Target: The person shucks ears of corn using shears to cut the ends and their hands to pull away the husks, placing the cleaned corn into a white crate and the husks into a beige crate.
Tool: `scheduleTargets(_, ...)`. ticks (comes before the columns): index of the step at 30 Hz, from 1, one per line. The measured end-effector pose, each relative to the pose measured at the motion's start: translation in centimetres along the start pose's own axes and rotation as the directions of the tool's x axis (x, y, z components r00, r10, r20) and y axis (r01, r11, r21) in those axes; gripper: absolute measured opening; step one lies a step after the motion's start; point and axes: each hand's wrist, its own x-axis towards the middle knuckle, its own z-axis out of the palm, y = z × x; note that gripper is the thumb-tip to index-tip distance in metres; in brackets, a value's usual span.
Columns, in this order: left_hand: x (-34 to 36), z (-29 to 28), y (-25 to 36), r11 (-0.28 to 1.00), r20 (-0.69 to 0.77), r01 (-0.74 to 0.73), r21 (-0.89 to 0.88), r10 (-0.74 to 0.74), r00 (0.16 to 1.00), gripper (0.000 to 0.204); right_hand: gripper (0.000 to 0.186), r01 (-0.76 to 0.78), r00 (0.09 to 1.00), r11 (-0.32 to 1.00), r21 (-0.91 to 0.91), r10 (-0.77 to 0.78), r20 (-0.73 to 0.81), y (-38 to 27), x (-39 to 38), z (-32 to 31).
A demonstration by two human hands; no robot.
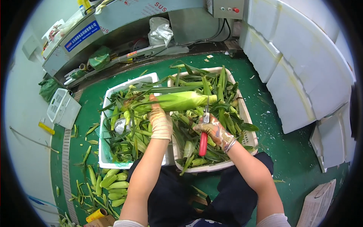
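A large ear of corn (181,100) in its green husk lies sideways above the bins, leaves trailing to the left. My left hand (160,122), in a pale work glove, is closed around its leafy side. In my right hand (217,133), gloved in a patterned fabric, is a pair of pruning shears (203,144) with a red handle. Their metal blades point up at the pale stalk end of the ear. Below the ear, a white foam box (107,149) on the left and a cream plastic crate (252,139) on the right are heaped with husks and leaves.
Several husked-over ears (117,185) lie on the green floor beside my left leg. Large white panels (287,64) stand along the right. A metal machine (143,11) with a control box (227,8) spans the back. A white basket (63,108) sits by the left wall.
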Motion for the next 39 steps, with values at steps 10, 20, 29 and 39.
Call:
scheduleTargets(10, 3.2, -1.0, 9.8, 0.161, 0.472, 0.604, -0.781, -0.481, 0.739, 0.050, 0.051, -0.283, 0.930, 0.578, -0.766, -0.029, -0.366, 1.2, -4.3, -6.2)
scheduleTargets(20, -2.9, 2.3, 15.8, 0.263, 0.712, 0.791, -0.553, -0.345, 0.612, 0.058, 0.049, 0.195, 0.857, 0.341, -0.920, -0.514, -0.009, -0.8, -4.9, -1.3)
scheduleTargets(29, -3.1, -0.1, 15.5, -0.044, 0.930, 0.936, -0.350, -0.139, 0.341, 0.057, 0.038, 0.246, 0.954, 0.672, -0.699, -0.297, 0.051, -2.0, -8.2, -1.6)
scheduleTargets(39, -1.7, -1.2, 14.5, 0.166, 0.842, 0.908, -0.384, -0.341, 0.418, 0.047, 0.034, 0.288, 0.862, 0.839, -0.461, -0.437, -0.258, -4.4, -8.4, -3.7)
